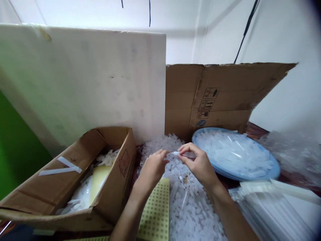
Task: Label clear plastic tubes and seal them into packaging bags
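My right hand [197, 162] pinches a slim clear plastic tube with a small white end piece [175, 153] between thumb and fingertips. The tube lies roughly level, white end toward the left. My left hand [152, 167] is close by, its fingers curled in toward the thumb at that white end. Whatever its fingertips hold is too small to make out. Beneath both hands spreads a heap of small translucent white plastic pieces [193, 207]. A yellow sheet with rows of round printed marks [157, 207] lies under my left forearm.
To the left stands an open cardboard box [120, 177] with white pieces and a yellow sheet inside. A blue basin [274, 170] full of clear plastic pieces sits at the right. Clear bags [276, 207] lie nearer. A white board [100, 83] and cardboard panel [225, 87] stand behind.
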